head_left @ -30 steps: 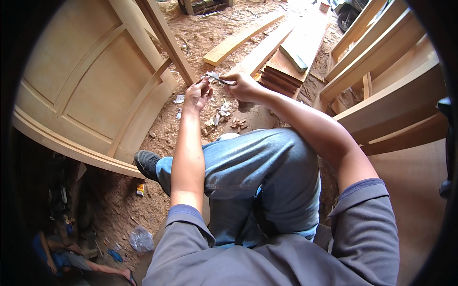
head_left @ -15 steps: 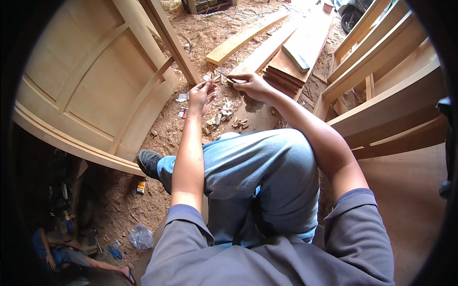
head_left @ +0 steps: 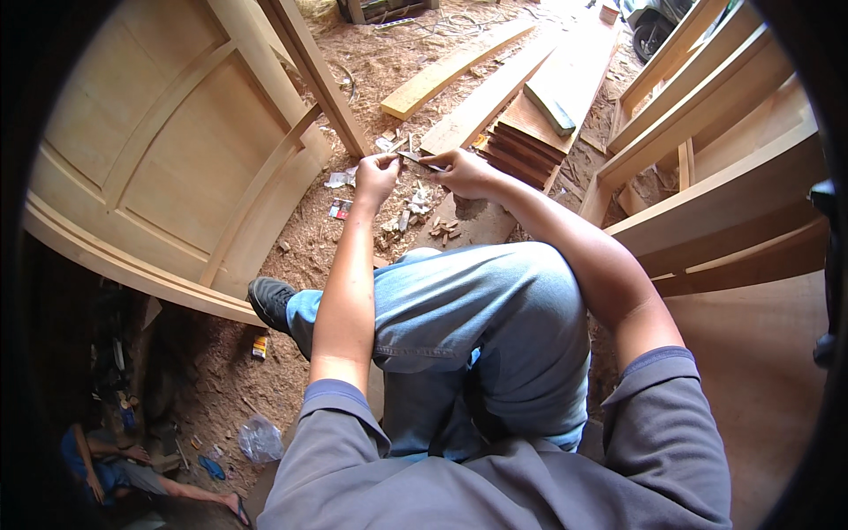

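My right hand (head_left: 465,174) is closed around a slim knife (head_left: 411,156), its pale blade pointing left. Close to the blade's tip, my left hand (head_left: 377,180) pinches something too small to make out. Both hands are held out past my bent knee, over the littered ground. Below and between them lie small wood offcuts (head_left: 448,231) and crumpled white scraps (head_left: 415,205).
To the left leans a panelled wooden door (head_left: 190,132). Wooden frames (head_left: 707,185) stand at right. Ahead lie stacked boards (head_left: 526,155) and a loose plank (head_left: 455,71). A clear plastic bag (head_left: 261,438) and another person (head_left: 115,468) are at lower left.
The knife has swung down from pointing up and left to lying nearer level, with its tip closer to my left hand. My left fingers have curled in more.
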`<state>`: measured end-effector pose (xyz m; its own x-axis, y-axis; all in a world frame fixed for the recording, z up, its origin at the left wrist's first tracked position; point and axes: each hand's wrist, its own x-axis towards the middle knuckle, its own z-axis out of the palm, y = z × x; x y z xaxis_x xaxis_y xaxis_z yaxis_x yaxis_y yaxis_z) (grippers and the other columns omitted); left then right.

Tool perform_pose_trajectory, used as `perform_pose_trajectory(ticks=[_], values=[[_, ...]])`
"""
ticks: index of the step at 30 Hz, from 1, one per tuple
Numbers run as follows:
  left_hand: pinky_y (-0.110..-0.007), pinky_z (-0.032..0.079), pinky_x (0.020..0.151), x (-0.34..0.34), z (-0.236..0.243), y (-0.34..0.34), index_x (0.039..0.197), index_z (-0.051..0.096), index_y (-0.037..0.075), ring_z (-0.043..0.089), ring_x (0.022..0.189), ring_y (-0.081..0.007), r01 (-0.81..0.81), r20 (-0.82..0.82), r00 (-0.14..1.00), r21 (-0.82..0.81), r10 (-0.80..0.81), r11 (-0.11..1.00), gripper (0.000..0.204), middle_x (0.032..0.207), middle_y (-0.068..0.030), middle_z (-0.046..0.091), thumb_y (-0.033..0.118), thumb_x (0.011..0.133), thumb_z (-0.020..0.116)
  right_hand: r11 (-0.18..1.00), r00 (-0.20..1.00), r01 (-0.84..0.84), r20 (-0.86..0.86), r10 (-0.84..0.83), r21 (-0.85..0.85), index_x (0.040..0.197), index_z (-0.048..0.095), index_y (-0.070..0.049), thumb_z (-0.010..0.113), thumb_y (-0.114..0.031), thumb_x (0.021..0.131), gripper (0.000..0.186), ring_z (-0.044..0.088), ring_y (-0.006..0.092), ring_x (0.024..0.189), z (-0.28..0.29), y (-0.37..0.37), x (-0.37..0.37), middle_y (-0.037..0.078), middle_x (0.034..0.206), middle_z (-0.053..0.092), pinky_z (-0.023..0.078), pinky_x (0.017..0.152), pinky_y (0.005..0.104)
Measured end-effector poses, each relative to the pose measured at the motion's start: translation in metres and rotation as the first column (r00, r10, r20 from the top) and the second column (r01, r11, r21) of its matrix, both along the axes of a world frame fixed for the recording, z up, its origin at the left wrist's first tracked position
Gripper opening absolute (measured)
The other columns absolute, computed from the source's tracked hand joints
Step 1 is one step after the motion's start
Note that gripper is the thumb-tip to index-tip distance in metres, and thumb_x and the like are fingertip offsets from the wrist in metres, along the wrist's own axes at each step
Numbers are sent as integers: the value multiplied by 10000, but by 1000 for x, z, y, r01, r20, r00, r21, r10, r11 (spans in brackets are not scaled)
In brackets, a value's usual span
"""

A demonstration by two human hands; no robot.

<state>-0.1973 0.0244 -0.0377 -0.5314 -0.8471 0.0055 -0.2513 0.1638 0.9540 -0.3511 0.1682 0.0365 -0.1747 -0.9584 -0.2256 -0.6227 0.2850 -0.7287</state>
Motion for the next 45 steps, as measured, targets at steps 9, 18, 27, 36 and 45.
perform_pose_trajectory(ticks=[9,18,27,36,45], values=[[-297,543,763,-10,29,31,941,712,-7,700,778,-189,75,362,931,-307,43,949,189,866,-129,718,121,827,633,980,978,188,-81,-192,-60,1299,561,-179,546,-213,920,381,601,164,642,-8,-4,5,162,894,677,500,647,327],[-284,543,766,-7,25,26,937,719,11,697,803,-170,6,240,969,-254,57,967,200,864,-111,721,162,812,678,975,971,222,93,-220,-13,1280,587,-170,621,-186,873,409,538,81,615,-2,5,-5,42,749,636,470,611,267],[-421,541,800,11,7,9,1056,619,76,576,848,-153,77,-296,947,593,128,802,173,907,-23,617,156,903,614,999,991,43,124,-42,-5,1285,581,-274,641,-236,870,422,526,64,573,0,6,3,-10,654,587,456,575,247],[-423,485,926,31,3,-16,888,672,100,623,778,-132,460,-638,757,674,142,579,91,836,-13,695,186,890,641,992,917,7,396,45,-129,1306,563,-266,600,-144,877,447,487,39,555,-5,-3,3,-33,677,550,425,505,234],[-421,495,932,33,9,-3,984,636,91,651,821,-155,564,-680,733,579,-34,589,114,879,-26,677,152,888,640,848,710,430,696,-107,-309,1365,477,-148,551,-200,949,426,466,54,488,23,-4,3,-8,690,558,429,412,199]])
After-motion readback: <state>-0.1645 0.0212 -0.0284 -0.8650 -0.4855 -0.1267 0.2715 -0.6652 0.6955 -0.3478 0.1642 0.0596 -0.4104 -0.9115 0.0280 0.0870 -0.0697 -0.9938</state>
